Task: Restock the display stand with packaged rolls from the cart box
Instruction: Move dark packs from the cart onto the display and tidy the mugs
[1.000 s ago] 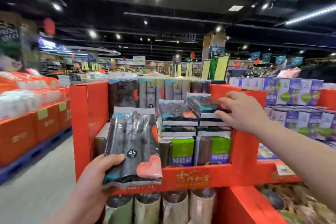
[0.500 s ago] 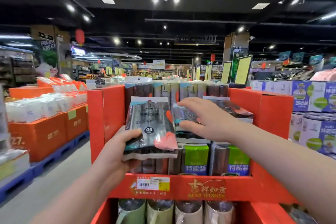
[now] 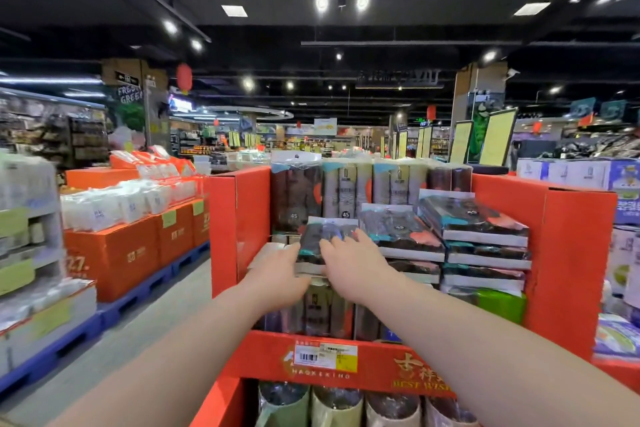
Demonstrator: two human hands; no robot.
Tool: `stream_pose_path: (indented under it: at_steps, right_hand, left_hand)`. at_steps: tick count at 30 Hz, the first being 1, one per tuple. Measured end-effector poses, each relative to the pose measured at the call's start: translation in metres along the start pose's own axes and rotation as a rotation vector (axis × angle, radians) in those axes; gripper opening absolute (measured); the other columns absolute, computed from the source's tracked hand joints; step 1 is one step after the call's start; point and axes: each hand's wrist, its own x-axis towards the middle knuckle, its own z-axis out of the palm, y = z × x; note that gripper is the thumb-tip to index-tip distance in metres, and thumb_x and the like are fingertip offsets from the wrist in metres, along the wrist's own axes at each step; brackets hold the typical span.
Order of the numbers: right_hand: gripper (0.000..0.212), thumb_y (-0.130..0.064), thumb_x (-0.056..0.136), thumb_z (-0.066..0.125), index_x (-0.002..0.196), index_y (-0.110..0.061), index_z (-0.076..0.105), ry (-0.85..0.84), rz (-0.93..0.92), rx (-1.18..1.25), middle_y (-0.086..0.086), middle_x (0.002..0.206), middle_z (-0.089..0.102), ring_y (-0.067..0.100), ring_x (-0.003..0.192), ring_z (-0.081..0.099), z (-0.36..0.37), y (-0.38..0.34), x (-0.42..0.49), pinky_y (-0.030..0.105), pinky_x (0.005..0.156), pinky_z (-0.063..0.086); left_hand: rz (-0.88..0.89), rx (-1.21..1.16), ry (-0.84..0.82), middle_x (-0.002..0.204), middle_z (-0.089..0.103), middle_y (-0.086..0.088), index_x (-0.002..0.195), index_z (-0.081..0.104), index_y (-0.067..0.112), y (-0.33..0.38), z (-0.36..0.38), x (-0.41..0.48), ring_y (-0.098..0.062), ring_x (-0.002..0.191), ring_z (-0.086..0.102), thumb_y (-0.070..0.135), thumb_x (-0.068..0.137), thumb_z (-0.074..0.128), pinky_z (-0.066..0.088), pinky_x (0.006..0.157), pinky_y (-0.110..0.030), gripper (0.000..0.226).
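Both my hands are on one pack of dark rolls. My left hand holds the pack at its near left edge. My right hand lies on top of it, with the fingers spread and flat. The pack lies flat at the left side of the top shelf of the red stand. It is over some standing packs, but I cannot tell if it rests on them.

Just to the right of my pack is a pile of flat packs. Next to that is a taller pile, close to the right wall of the stand. Under that pile there is a green pack. At the back of the shelf more packs stand up in a row.

On the front of the stand there is a white and yellow price tag. Below it, on the lower shelf, I see the tops of rolls.

To my left are orange boxes with white bags on top. They sit on a blue pallet. Far to my right are blue and white boxes.
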Motion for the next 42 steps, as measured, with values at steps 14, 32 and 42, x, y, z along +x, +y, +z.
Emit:
stream_pose_path:
  at_steps: [14,32,42]
  right_hand:
    - [0.056,-0.033,0.103,0.027,0.151,-0.011,0.011,-0.052,0.142,-0.063,0.012,0.152,0.032,0.034,0.142,0.024,0.002,-0.006,0.001,0.058,0.114,0.001]
    - [0.045,-0.029,0.090,0.047,0.134,-0.020,0.043,-0.286,0.424,0.115,0.004,0.139,0.047,0.025,0.131,0.038,0.022,-0.077,-0.208,0.047,0.107,0.024]
    - [0.042,-0.025,0.089,0.045,0.130,-0.017,0.043,-0.508,0.459,0.218,0.007,0.132,0.051,0.027,0.127,0.043,0.040,-0.147,-0.326,0.044,0.103,0.028]
  left_hand:
    - [0.091,0.200,-0.054,0.155,0.027,-0.002,0.154,-0.002,0.021,-0.014,0.006,-0.017,-0.023,0.140,0.029,0.039,0.086,0.060,0.040,0.102,-0.040,0.094]
    - [0.506,0.330,-0.122,0.154,0.025,-0.008,0.141,0.036,0.019,0.013,0.072,-0.123,-0.030,0.139,0.025,0.042,0.088,0.050,0.030,0.109,-0.045,0.059]
    - [0.505,0.281,-0.469,0.133,0.050,-0.006,0.136,0.041,0.018,0.004,0.117,-0.245,-0.027,0.123,0.049,0.035,0.090,0.049,0.047,0.095,-0.041,0.050]
